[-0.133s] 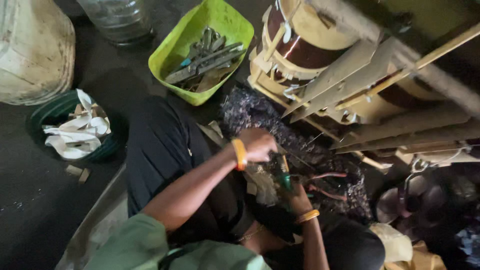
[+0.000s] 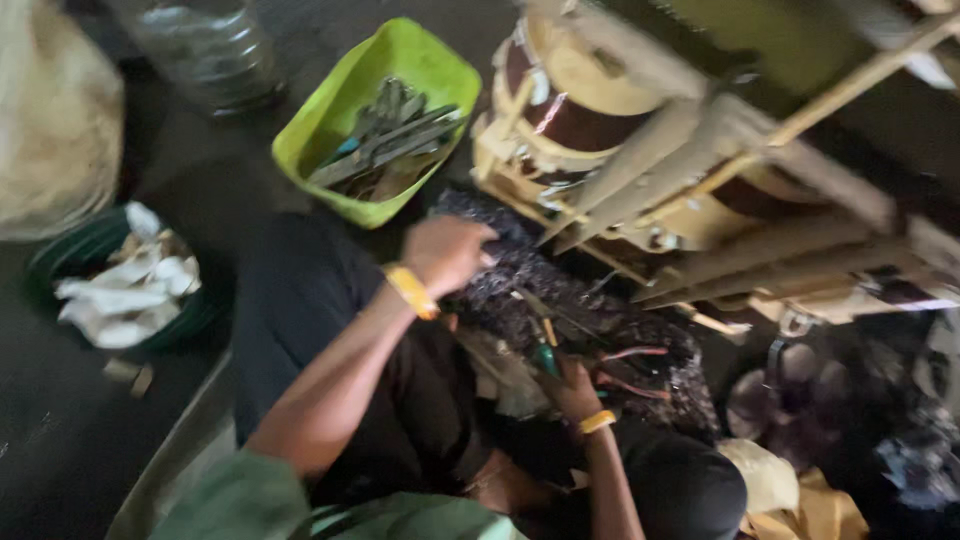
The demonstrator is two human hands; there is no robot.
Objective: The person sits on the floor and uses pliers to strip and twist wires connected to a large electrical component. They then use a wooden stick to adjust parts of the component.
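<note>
My left hand [image 2: 448,253], with a yellow band on the wrist, is closed and rests on a dark glittery cloth [image 2: 650,340] that lies over my lap. My right hand [image 2: 573,387], also with a yellow band, grips a green-handled tool [image 2: 545,355] that points up over the cloth. Thin reddish wires [image 2: 630,352] lie on the cloth beside the tool. Just beyond the cloth stands a large wound coil on a cream wooden frame [image 2: 640,150]. The frame is blurred, so what the left fingers pinch cannot be made out.
A lime green plastic basin [image 2: 330,130] with several metal tools sits at the upper middle. A dark green bowl [image 2: 60,250] of white scraps is at the left. A clear plastic jar [image 2: 210,50] stands at the top, a pale sack [image 2: 50,110] at far left.
My left hand has shifted slightly up and left on the cloth. The view has moved a little and blurred.
</note>
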